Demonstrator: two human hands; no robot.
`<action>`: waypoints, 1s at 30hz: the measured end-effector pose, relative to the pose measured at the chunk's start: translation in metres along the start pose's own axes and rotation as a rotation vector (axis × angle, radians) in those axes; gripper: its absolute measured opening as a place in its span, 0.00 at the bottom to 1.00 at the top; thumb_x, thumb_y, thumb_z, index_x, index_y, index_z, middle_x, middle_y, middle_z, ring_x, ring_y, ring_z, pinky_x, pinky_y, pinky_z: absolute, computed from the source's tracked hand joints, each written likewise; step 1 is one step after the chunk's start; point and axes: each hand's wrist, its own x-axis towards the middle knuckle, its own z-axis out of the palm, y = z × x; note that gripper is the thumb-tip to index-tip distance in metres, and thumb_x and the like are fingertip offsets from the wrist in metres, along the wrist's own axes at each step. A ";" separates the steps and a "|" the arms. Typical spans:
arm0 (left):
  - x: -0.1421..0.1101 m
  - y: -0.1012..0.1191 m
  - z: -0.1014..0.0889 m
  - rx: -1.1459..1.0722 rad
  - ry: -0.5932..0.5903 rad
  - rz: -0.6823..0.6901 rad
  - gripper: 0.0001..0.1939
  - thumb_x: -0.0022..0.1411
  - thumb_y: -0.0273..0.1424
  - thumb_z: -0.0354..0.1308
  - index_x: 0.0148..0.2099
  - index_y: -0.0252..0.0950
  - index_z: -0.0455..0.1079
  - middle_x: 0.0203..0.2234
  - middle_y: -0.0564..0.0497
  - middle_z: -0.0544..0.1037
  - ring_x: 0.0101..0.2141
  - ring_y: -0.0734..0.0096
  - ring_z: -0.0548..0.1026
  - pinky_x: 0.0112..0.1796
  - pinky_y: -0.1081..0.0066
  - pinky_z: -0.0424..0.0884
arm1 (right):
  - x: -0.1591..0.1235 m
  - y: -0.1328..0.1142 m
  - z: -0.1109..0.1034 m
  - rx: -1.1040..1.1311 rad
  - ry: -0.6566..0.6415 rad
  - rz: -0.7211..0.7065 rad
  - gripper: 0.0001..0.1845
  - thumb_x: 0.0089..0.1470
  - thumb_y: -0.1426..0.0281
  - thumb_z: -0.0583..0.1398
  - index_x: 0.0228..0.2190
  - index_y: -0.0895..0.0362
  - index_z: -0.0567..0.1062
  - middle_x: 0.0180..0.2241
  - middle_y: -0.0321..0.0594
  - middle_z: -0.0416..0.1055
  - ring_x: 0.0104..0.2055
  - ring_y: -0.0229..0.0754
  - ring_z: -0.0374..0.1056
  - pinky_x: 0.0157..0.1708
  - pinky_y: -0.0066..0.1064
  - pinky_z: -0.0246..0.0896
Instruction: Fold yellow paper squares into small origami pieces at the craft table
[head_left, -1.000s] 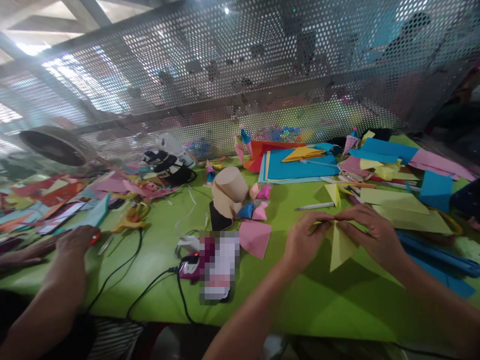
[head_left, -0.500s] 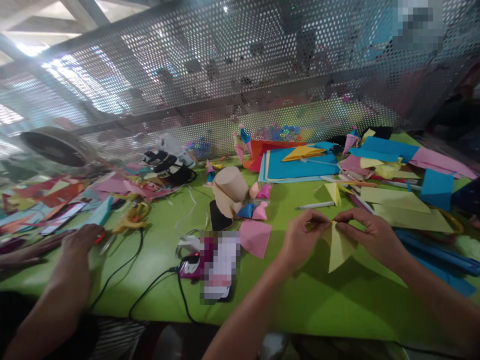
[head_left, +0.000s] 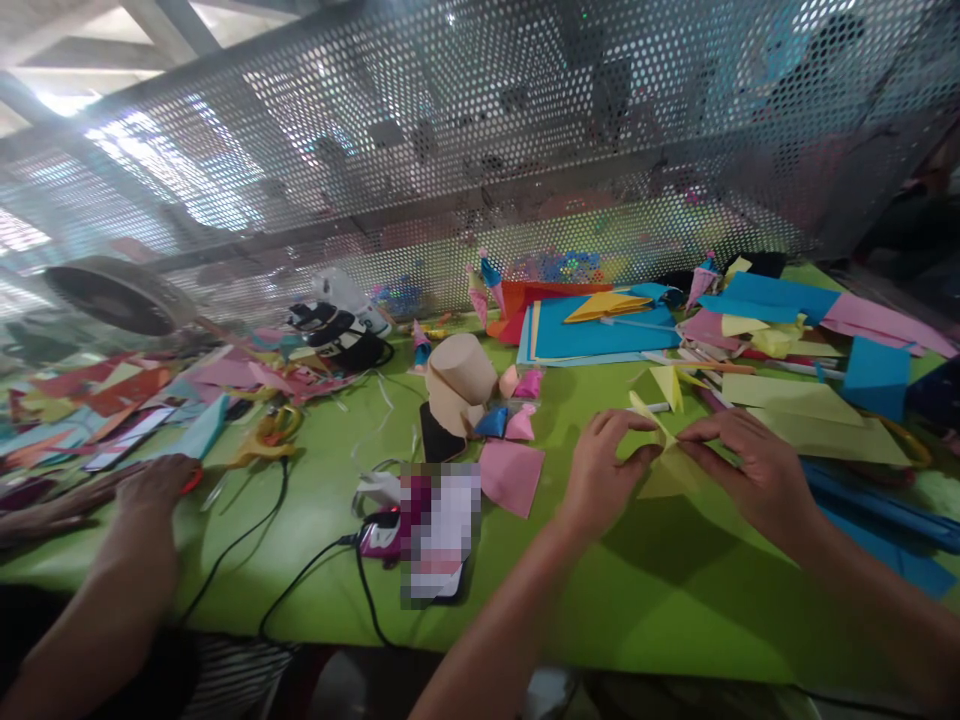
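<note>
Between both hands I hold a small piece of folded yellow paper [head_left: 665, 437] above the green table [head_left: 600, 610]. My left hand [head_left: 606, 470] pinches its left side between thumb and fingers. From the right, my right hand [head_left: 750, 470] pinches the same paper near its middle. One thin edge points up; a pale lower part hangs beneath the fingers. Just behind lies another folded yellow paper [head_left: 666, 386] beside a white pen [head_left: 657, 407], partly hidden by my hands. To the left sits a pink paper square [head_left: 511, 476].
A phone [head_left: 442, 535], a cable plug and a roll of brown paper [head_left: 459, 370] stand left of my hands. Blue sheets [head_left: 585, 335] and yellow strips [head_left: 825, 425] lie behind and right. Another person's arm [head_left: 135, 540] rests at far left, near a yellow glue gun [head_left: 270, 435].
The yellow paper has turned in my hands: its hanging triangle has swung up, so a thin edge now points upward. My right hand has tilted slightly.
</note>
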 end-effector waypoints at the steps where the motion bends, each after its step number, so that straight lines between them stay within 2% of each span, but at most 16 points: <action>1: 0.000 0.000 0.000 0.008 -0.008 -0.001 0.14 0.65 0.20 0.69 0.49 0.42 0.77 0.45 0.49 0.83 0.49 0.59 0.80 0.50 0.61 0.75 | 0.000 0.000 0.000 -0.004 0.000 -0.001 0.04 0.68 0.66 0.63 0.39 0.46 0.79 0.35 0.36 0.82 0.39 0.50 0.78 0.47 0.48 0.72; 5: -0.001 0.000 0.001 0.035 0.028 0.034 0.17 0.65 0.20 0.68 0.51 0.43 0.77 0.47 0.48 0.82 0.51 0.58 0.79 0.52 0.59 0.75 | 0.000 0.001 0.001 -0.018 -0.003 -0.017 0.04 0.68 0.66 0.63 0.39 0.46 0.80 0.35 0.36 0.82 0.39 0.49 0.79 0.49 0.49 0.72; 12: -0.001 -0.004 0.003 0.043 0.049 0.097 0.10 0.65 0.22 0.69 0.44 0.41 0.76 0.43 0.49 0.81 0.49 0.58 0.79 0.49 0.60 0.74 | -0.001 0.001 0.001 -0.049 -0.001 -0.059 0.03 0.68 0.67 0.63 0.39 0.48 0.79 0.35 0.37 0.82 0.39 0.48 0.78 0.49 0.48 0.72; 20: 0.001 0.000 0.001 0.066 -0.044 0.039 0.08 0.66 0.21 0.67 0.42 0.39 0.76 0.39 0.51 0.83 0.44 0.61 0.79 0.46 0.63 0.71 | 0.001 -0.002 0.000 -0.049 -0.024 -0.088 0.03 0.68 0.67 0.63 0.40 0.48 0.79 0.35 0.36 0.82 0.39 0.47 0.78 0.46 0.45 0.71; 24: 0.001 0.000 -0.002 0.023 -0.084 0.018 0.07 0.68 0.21 0.64 0.40 0.39 0.76 0.37 0.51 0.84 0.44 0.62 0.78 0.46 0.64 0.71 | 0.002 -0.002 -0.001 -0.034 -0.057 -0.071 0.04 0.68 0.66 0.63 0.39 0.47 0.79 0.35 0.37 0.82 0.38 0.48 0.77 0.44 0.44 0.71; 30: 0.003 0.003 -0.007 0.046 -0.137 -0.059 0.03 0.70 0.26 0.65 0.43 0.41 0.79 0.38 0.50 0.85 0.45 0.60 0.80 0.47 0.63 0.72 | 0.004 -0.003 -0.004 -0.048 -0.046 -0.051 0.05 0.68 0.66 0.63 0.38 0.48 0.80 0.34 0.39 0.82 0.38 0.50 0.77 0.41 0.44 0.70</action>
